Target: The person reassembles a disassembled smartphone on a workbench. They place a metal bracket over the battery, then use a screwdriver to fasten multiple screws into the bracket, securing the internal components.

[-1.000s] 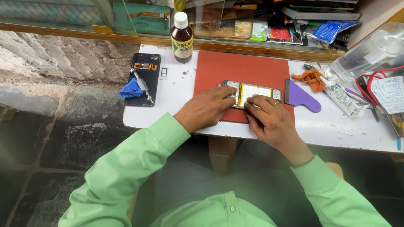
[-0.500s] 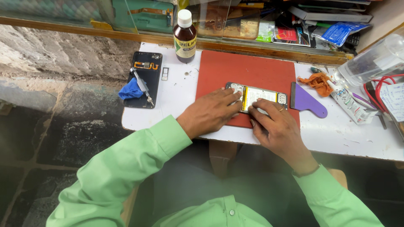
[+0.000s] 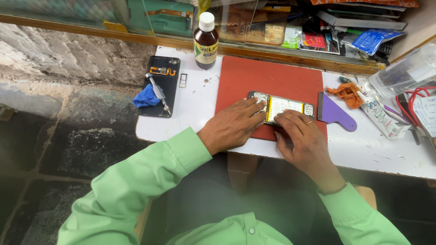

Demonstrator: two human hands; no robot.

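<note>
Both hands working on the opened black smartphone (image 3: 282, 106) with its yellow-edged battery exposed.
Left hand (image 3: 234, 124) fingers spread flat over its near end; right hand (image 3: 302, 138) fingertips pressed together on its lower edge; judged mid-disassembly, needing fine prying.

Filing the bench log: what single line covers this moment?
left hand: on opened phone | right hand: fingers on phone | under: red mat
</note>
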